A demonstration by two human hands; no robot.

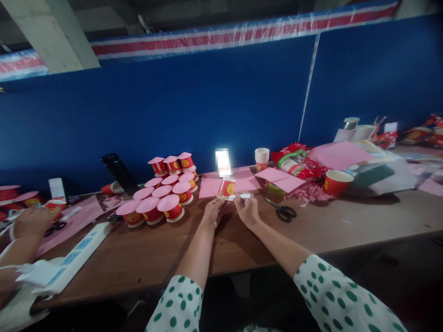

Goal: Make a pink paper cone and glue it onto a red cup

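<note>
My left hand [213, 212] is closed around the lower left side of a red and gold paper cup [228, 187], which looks tilted. In my right hand [248, 210] is a slim white tube [245, 196], possibly a glue stick, its left end close against the cup; whether they touch I cannot tell. Beneath and behind the cup lies a pink paper sheet [206, 184]. Black-handled scissors [284, 212] rest on the table to the right of my right hand.
Left of my hands stand several upturned red cups with pink paper tops [170, 203]. A white power strip [81, 253] and a co-worker's hand [32, 223] are farther left. To the right are pink paper scraps [308, 193], a red cup [337, 183] and a plastic bag [294, 161].
</note>
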